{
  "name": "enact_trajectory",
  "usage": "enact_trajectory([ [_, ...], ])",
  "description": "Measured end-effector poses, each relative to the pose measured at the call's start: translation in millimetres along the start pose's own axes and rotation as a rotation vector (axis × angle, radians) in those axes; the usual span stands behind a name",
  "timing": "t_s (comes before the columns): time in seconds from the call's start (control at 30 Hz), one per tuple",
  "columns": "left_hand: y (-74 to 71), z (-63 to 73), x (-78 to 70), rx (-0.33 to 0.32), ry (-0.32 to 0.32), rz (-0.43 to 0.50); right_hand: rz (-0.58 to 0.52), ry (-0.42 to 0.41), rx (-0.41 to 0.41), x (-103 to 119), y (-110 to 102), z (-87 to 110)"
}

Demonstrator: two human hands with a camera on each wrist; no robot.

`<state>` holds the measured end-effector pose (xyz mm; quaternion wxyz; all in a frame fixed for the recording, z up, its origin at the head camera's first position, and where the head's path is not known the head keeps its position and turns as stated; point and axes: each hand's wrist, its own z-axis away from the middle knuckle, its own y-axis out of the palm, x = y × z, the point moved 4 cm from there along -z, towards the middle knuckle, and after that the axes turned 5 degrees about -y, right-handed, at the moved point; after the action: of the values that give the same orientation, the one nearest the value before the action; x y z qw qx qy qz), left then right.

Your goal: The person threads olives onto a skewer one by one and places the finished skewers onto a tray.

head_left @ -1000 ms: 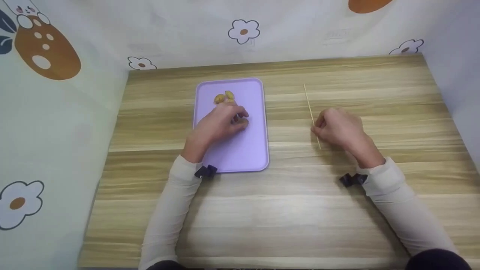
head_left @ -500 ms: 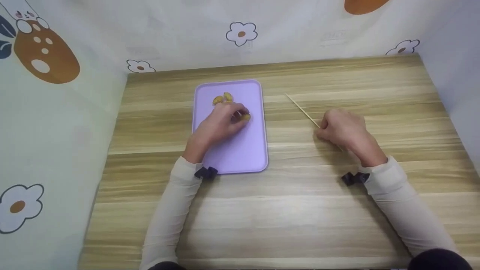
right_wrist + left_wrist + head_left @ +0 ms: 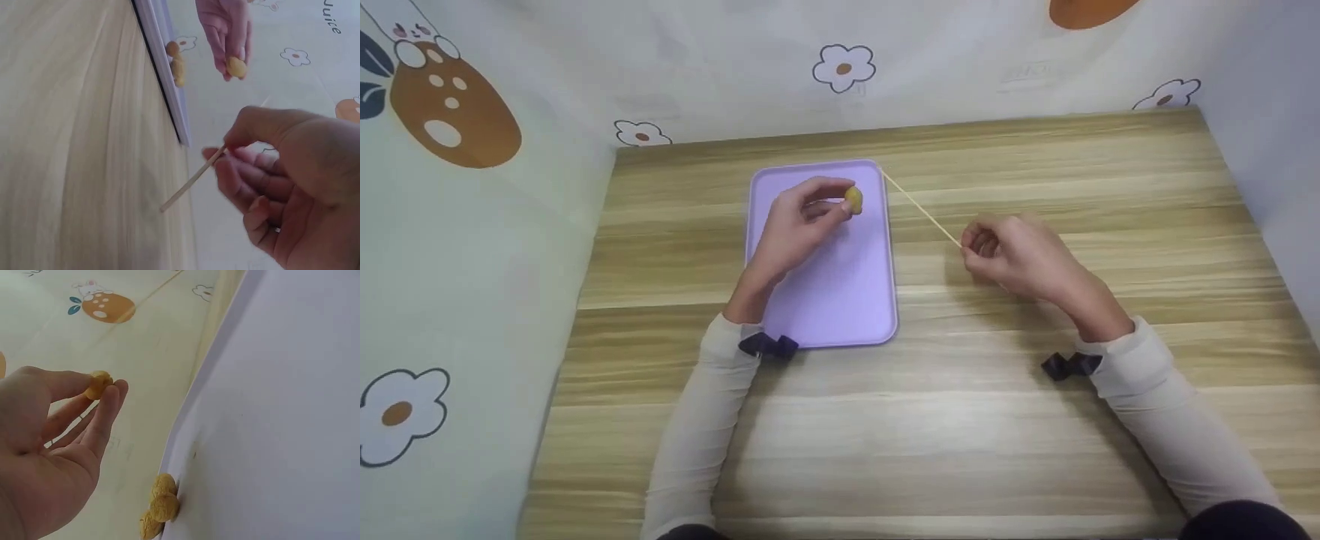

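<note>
My left hand (image 3: pixel 802 225) pinches a small golden-brown, wrinkled food ball (image 3: pixel 853 200) between thumb and fingertips, raised above the lilac tray (image 3: pixel 840 300). In the left wrist view the ball (image 3: pixel 98 385) sits at the fingertips. My right hand (image 3: pixel 1020 255) grips a thin bamboo skewer (image 3: pixel 922 210) between thumb and fingers, and the skewer slants up and left to near the tray's far right corner. One end of the skewer (image 3: pixel 185 192) sticks out below the thumb in the right wrist view. Ball and skewer are apart.
Several similar food balls (image 3: pixel 164 506) rest together on the tray, hidden behind my left hand in the head view. The tray lies on a wood-grain table (image 3: pixel 945 420). Patterned cloth walls (image 3: pixel 735 75) stand behind and to the left.
My left hand has lifted the food ball off the tray and turned upward. My right hand has raised the skewer from the table and swung its far end left, toward the tray.
</note>
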<state>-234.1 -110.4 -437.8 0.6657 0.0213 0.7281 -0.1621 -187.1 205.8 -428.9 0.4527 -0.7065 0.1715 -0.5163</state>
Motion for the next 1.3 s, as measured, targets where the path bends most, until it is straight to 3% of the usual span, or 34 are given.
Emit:
enact_trajectory([
  [0.13, 0.8, -0.6, 0.0, 0.005, -0.02, 0.174, -0.02, -0.098, -0.032, 6, 7, -0.9],
  [0.3, 0.0, -0.6, 0.1, -0.019, -0.029, 0.307, -0.025, -0.13, -0.006, 11, 15, -1.5],
  [0.63, 0.6, -1.5, 2.6, -0.043, -0.073, 0.442, -0.013, -0.108, 0.016, 11, 21, -1.3],
  [1.3, -0.3, -0.7, -0.4, -0.053, -0.075, 0.544, -0.068, -0.113, -0.006, 12, 20, -0.6],
])
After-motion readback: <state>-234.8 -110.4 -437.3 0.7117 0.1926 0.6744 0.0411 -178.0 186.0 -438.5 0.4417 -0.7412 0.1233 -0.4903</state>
